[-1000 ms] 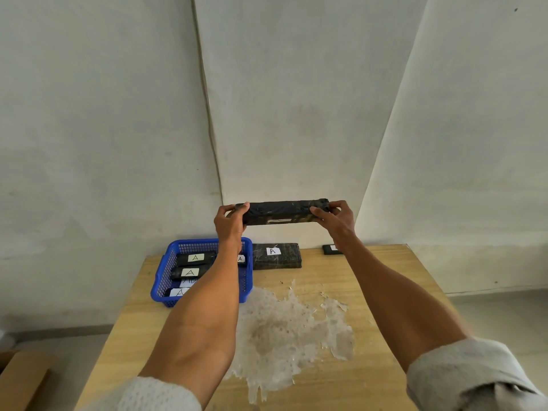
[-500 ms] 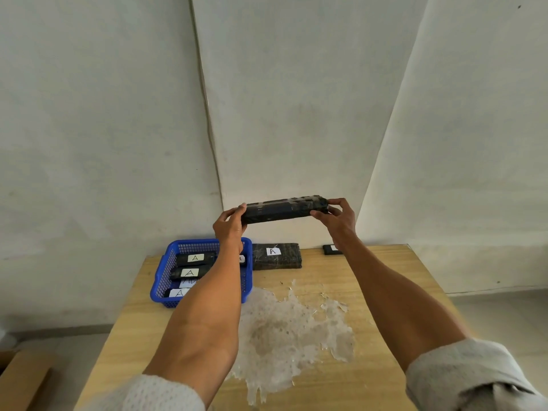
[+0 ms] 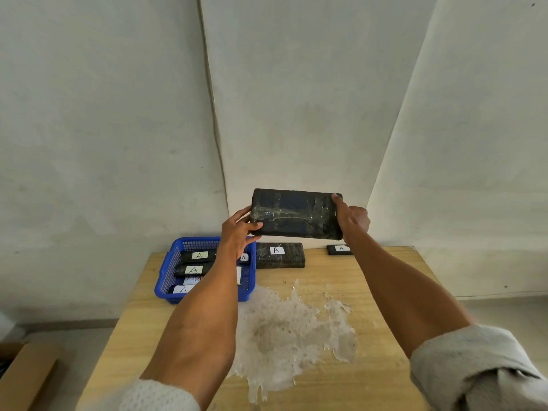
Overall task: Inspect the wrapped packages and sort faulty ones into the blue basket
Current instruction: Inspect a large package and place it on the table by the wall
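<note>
Package, edge-on a moment ago, now shows its taped broad face (inspection seemingly under way), held above the surface near the blue basket; fingers of the left hand and right hand grasp its ends.

Bare workroom arranged as a sorting station: plain whitewashed walls, a worn wooden table, a blue basket of packages labelled "A", and a cardboard box on the floor.
</note>
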`<state>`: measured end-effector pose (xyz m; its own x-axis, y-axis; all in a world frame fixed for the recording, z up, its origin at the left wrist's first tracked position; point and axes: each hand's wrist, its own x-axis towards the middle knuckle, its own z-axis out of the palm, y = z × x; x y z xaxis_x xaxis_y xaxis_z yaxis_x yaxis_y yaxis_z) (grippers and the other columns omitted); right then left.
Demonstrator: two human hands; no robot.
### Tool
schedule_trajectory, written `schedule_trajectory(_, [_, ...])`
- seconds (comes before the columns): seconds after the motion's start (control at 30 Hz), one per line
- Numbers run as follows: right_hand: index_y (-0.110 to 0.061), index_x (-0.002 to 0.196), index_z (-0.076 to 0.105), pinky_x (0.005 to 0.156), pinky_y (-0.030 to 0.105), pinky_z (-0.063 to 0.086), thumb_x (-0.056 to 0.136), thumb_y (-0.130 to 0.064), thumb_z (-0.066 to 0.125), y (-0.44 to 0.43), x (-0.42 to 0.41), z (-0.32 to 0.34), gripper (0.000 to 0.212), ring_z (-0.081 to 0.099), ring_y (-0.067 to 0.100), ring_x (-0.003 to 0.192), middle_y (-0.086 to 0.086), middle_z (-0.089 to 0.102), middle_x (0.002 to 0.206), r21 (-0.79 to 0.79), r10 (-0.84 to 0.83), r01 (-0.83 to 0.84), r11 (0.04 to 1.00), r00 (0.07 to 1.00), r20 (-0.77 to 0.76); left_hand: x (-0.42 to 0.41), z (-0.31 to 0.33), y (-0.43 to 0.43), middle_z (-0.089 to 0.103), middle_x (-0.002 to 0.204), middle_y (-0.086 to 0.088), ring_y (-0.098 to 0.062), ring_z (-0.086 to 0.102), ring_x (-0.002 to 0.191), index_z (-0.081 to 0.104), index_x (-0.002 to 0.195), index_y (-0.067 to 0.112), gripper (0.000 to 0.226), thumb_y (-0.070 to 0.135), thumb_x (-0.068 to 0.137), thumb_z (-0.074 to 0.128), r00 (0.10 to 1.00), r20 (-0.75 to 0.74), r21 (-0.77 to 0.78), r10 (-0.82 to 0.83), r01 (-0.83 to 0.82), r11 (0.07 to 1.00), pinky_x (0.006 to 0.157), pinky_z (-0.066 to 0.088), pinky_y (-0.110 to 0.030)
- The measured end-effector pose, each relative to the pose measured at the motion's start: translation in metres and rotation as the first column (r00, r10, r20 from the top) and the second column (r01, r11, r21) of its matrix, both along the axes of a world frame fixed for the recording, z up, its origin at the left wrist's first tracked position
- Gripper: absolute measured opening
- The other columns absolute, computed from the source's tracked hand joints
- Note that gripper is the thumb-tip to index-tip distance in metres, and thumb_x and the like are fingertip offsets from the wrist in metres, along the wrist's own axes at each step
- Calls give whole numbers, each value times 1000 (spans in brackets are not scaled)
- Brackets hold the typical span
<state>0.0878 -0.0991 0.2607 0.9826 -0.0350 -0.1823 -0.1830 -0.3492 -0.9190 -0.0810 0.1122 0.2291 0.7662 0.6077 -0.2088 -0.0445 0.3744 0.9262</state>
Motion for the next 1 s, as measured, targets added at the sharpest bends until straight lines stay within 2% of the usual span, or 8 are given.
schedule_trajectory(0.1, [-9,71,63,85,44,57,79,-73,66,-1,0,3,64,65,31,84,8,64,78,-43,-14,15,999,1000,23,-3,-5,-2,68,121,-14,-34,67,109,62,132,14,64,-17,76,72,1000,14,5,12,-13,1000,91,57,-53])
schedule_trajectory(0.4, [-9,83,70,87,47,57,80,-72,65,1,0,0,63,64,30,85,5,62,75,-80,-20,25,997,998,62,-3,-5,-5,68,124,-12,-32,66,111,61,134,13,63,-15,78,72,1000,7,42,22,-22,999,91,57,-53])
schedule_trajectory(0.5, [-14,102,69,92,47,56,79,-71,68,2,-1,-3,61,62,27,92,5,67,95,-71,91,-85,994,992,83,2,-1,-3,68,117,-14,-36,65,109,63,126,13,52,-10,80,72,994,-55,18,92,-91,996,86,59,-54])
schedule_trajectory(0.6, [-12,137,55,95,46,57,72,-41,88,-1,-5,-10,78,64,27,109,6,64,123,10,384,-385,923,921,62,11,7,-2,62,112,-11,-36,61,104,59,113,14,40,28,82,80,961,-192,-22,198,-206,978,80,58,-59])
schedule_trajectory(0.7, [-7,145,44,88,47,60,67,-7,92,-6,-11,-20,92,61,31,118,11,59,134,16,524,-527,850,847,90,17,18,0,53,104,-7,-31,54,99,54,100,15,50,51,76,80,873,-347,45,343,-350,936,83,58,-57])
schedule_trajectory(0.77, [-6,145,46,90,51,59,64,-4,93,-9,-16,-24,93,62,30,116,12,60,134,-15,519,-522,853,844,138,19,21,0,49,96,-3,-30,51,95,55,98,14,51,53,76,80,840,-368,88,398,-395,914,87,57,-53])
schedule_trajectory(0.87, [-8,143,49,91,48,59,66,-4,92,-12,-19,-28,88,64,23,105,11,63,128,-32,486,-489,872,853,192,22,23,0,45,82,1,-28,50,92,57,95,13,51,52,75,82,842,-360,116,401,-386,915,88,57,-53])
schedule_trajectory(1.0, [-11,144,49,92,53,58,64,-6,94,-15,-13,-32,92,69,30,106,13,65,130,-29,460,-463,886,868,186,26,21,-1,46,78,0,-28,53,92,58,92,13,50,53,74,82,843,-358,129,401,-381,915,88,57,-55])
